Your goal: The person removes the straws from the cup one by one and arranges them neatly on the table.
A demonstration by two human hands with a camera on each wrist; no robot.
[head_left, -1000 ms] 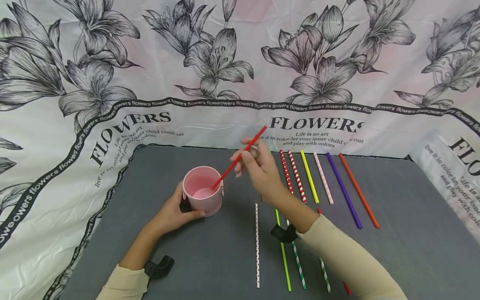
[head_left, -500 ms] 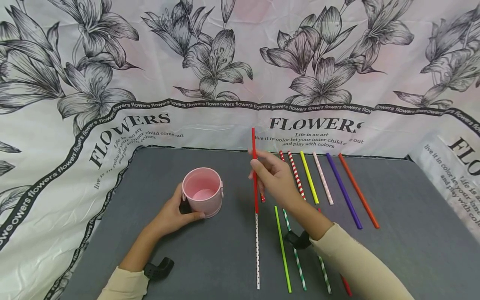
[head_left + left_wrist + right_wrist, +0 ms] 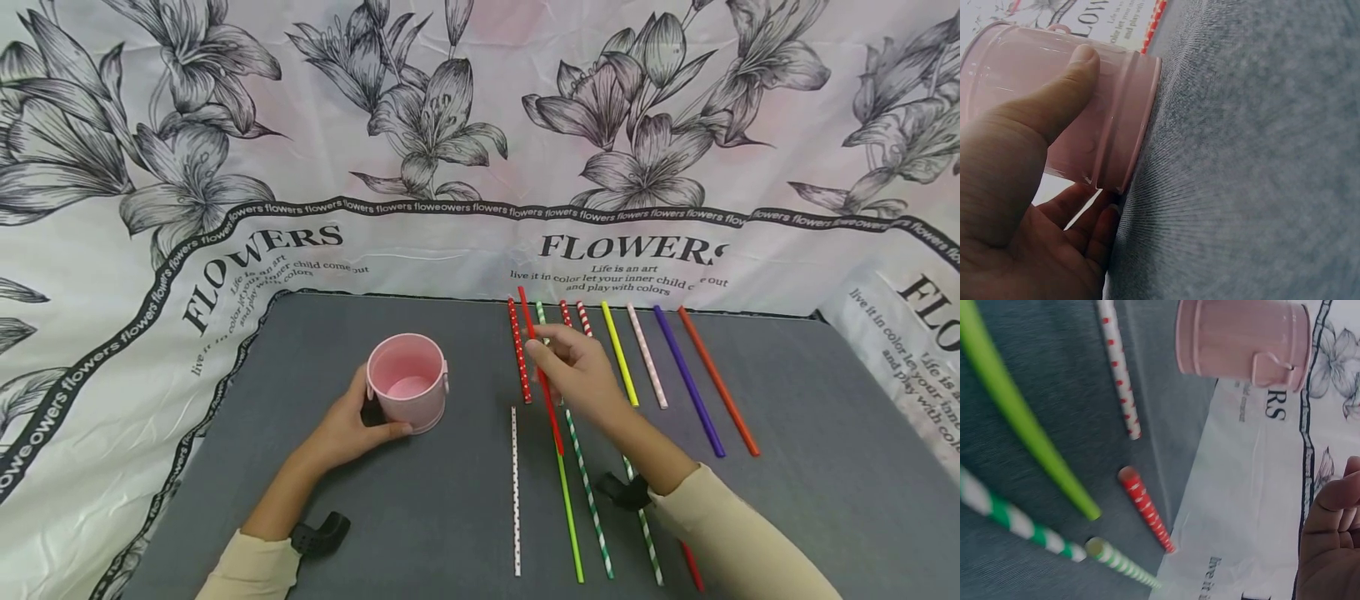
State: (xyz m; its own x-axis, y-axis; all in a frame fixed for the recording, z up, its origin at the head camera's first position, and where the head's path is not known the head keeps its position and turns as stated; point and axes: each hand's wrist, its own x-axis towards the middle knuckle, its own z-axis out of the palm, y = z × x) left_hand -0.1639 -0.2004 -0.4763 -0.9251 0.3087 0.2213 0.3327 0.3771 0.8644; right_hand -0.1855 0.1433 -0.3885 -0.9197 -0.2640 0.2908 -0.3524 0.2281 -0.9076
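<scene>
My left hand curves round the side of a small pink bucket, which stands upright on the grey table. In the left wrist view the thumb lies along the bucket's wall and the fingers are on its other side, near the base. Nothing shows inside the bucket in the head view. Between thumb and fingers, my right hand pinches a plain red straw. Its lower end overlaps the top of a lime green straw. That straw is out of sight in the right wrist view, where part of the hand shows.
A red dotted straw and a white dotted straw lie left of the right hand. Green-striped straws lie nearer the front. Yellow, pale pink, purple and orange-red straws lie to the right.
My right hand has drawn the red straw away from the bucket's mouth and carried it right, over the rows of straws. The left hand and bucket have stayed put.
</scene>
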